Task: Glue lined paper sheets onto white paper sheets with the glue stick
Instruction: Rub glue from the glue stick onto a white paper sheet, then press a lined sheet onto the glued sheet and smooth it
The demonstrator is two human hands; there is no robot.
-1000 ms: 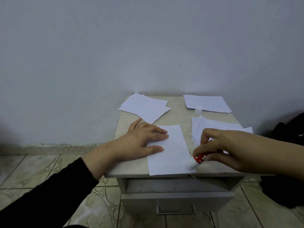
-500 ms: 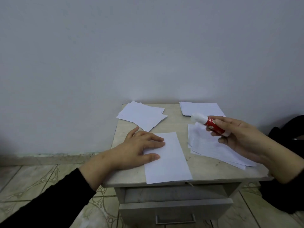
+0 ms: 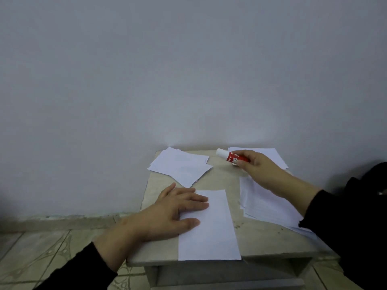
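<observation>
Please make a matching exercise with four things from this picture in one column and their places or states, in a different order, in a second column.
Things:
1. glue stick
2. single sheet
3. fanned paper pile
4. left hand

Places or states:
A. far left part of the small table
B. lies flat, fingers straight, on the single sheet
C. held by the right hand
D. at the near table edge

Pairs: 1-C, 2-D, 3-A, 4-B

No legible text. The red label of the glue stick (image 3: 234, 157), held in the right hand (image 3: 259, 168), carries white print too blurred to read. The paper sheets show no readable writing.
</observation>
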